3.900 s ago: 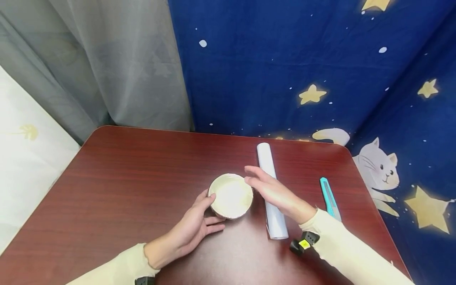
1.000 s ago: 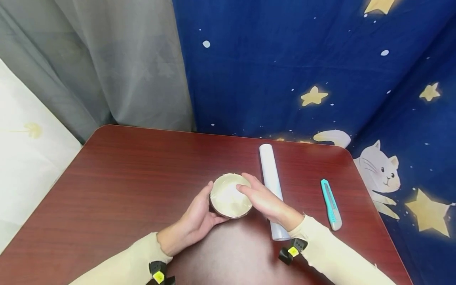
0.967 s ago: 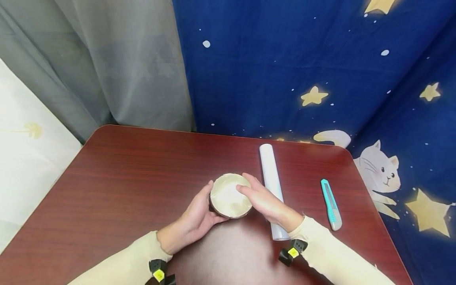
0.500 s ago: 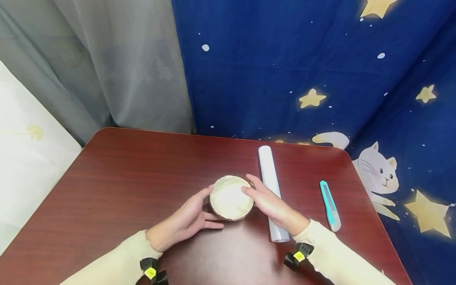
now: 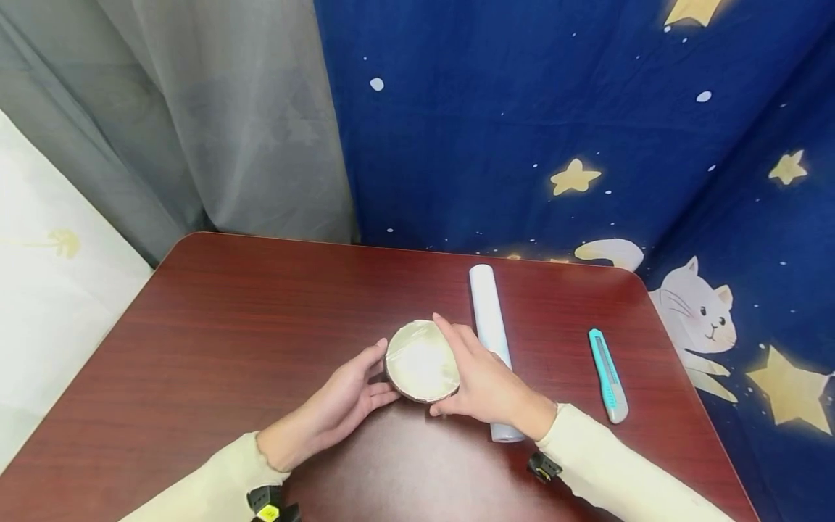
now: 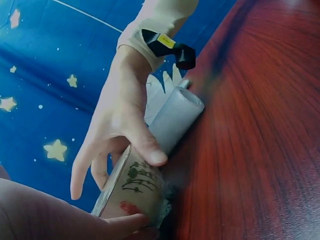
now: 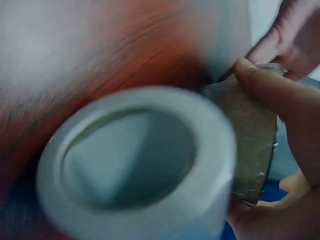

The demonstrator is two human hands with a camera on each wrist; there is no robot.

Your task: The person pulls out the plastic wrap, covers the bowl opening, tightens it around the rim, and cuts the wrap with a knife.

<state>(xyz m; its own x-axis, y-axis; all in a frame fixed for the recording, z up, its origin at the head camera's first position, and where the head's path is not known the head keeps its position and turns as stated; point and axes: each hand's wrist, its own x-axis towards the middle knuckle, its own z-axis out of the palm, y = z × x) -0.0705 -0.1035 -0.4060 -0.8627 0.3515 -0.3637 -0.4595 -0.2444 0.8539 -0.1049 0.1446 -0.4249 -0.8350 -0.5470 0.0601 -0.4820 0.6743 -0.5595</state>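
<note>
A small round bowl (image 5: 422, 366) with clear plastic wrap stretched over its top is between my two hands. Green and red painting shows on its side in the left wrist view (image 6: 137, 187), with crumpled wrap (image 6: 169, 200) low down near the table. My left hand (image 5: 335, 406) holds the bowl's left side, thumb by the rim and fingers lower on the wall. From the right, my right hand (image 5: 485, 380) grips it, thumb on the near side and fingers over the far rim. The bowl's underside is hidden.
A white roll (image 5: 488, 312) of film lies lengthwise just right of the bowl, partly behind my right hand; its hollow end (image 7: 215, 145) looms in the right wrist view. Farther right lies a turquoise box cutter (image 5: 607, 377). Curtains hang behind the brown table (image 5: 261, 304).
My right thumb has moved from the wrapped top to the bowl's near side, with the fingers now spread over the far rim. The left hand stays at the left side, its fingers shifted slightly.
</note>
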